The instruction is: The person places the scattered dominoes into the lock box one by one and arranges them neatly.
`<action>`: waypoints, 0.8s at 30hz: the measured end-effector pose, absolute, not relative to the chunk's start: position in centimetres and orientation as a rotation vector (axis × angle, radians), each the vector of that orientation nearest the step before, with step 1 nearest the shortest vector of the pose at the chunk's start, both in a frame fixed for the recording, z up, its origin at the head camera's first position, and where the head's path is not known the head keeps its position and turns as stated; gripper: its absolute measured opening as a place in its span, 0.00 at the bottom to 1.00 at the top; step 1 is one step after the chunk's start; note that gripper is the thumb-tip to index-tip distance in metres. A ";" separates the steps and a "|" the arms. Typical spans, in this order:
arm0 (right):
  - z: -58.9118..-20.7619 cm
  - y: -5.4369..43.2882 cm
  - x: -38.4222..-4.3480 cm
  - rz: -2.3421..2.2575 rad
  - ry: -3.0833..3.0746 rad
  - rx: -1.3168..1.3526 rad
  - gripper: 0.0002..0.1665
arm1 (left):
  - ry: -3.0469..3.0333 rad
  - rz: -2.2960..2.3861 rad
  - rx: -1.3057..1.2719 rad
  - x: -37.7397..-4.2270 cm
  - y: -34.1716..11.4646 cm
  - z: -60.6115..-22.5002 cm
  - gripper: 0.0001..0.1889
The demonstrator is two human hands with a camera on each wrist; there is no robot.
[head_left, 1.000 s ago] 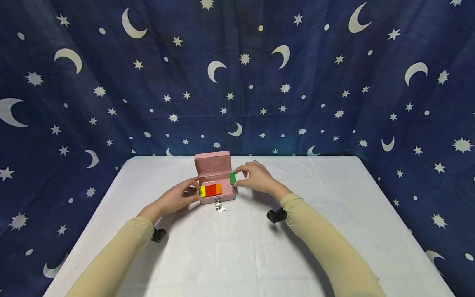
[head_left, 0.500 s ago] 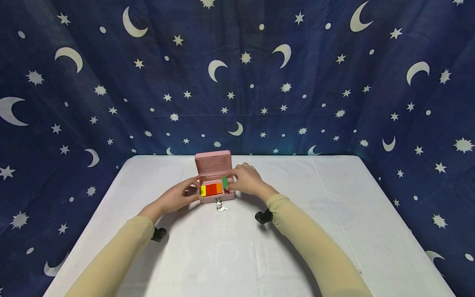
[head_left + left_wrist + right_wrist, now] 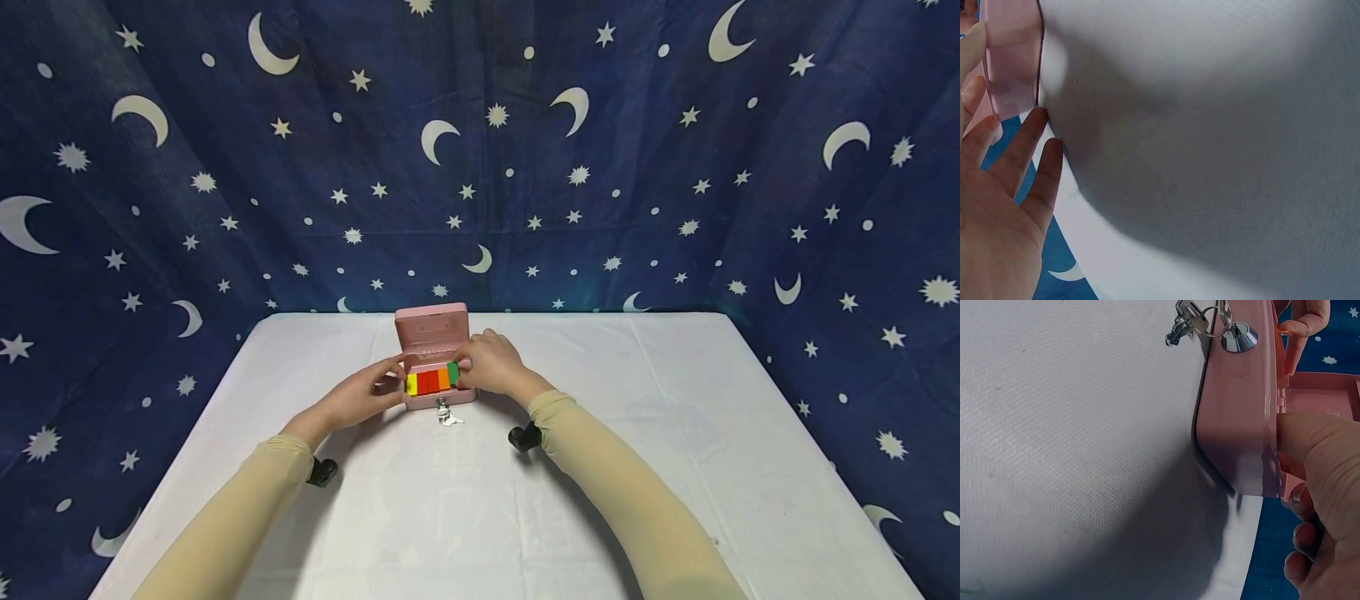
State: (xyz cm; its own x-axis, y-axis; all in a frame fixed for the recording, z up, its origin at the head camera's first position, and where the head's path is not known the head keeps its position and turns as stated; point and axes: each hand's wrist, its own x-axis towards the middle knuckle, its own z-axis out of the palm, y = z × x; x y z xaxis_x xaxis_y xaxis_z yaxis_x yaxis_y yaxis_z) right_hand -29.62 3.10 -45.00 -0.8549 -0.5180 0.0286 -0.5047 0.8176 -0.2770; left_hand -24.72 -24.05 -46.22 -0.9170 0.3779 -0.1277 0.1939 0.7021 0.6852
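A pink cash box [image 3: 423, 403] stands with its lid [image 3: 431, 323] raised at the back of the table. Flat coloured blocks lie side by side in it: a yellow block [image 3: 412, 384] at the left end, red blocks [image 3: 427, 382], an orange block [image 3: 444, 379] and a green block [image 3: 453, 374] at the right. My right hand [image 3: 491, 362] pinches the green block against the orange one. Over the box's left wall, my left hand [image 3: 356, 396] holds the yellow block by its ends, the other fingers [image 3: 1041, 181] spread outside the wall.
Keys [image 3: 1192, 317] hang on a ring from the lock [image 3: 1239, 339] at the box's front. A white cloth covers the table [image 3: 420, 517]. Behind rises a dark blue curtain [image 3: 480, 208] with moons and stars. Both wrists carry black cameras [image 3: 322, 472].
The right hand has moved left and lowered the green block from over the box's right wall to beside the orange block. The left hand has stayed in place.
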 end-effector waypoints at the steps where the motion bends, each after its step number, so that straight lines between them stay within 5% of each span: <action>1: -45.0 3.1 -29.6 -0.420 2.949 -0.832 0.21 | 2.653 1.024 0.459 -24.7 -24.0 -46.2 0.15; 24: -45.1 2.6 -29.8 -0.343 2.918 -0.755 0.16 | 2.664 1.029 0.482 -25.0 -24.0 -46.2 0.17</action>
State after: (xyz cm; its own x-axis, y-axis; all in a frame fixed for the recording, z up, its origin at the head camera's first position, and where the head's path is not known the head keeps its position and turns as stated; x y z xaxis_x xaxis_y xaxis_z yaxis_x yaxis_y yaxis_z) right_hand -29.80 2.61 -45.12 -0.8707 -0.4895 -0.0474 -0.4652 0.8510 -0.2436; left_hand -24.98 -24.02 -46.22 -0.9154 0.3879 -0.1073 0.2151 0.6968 0.6843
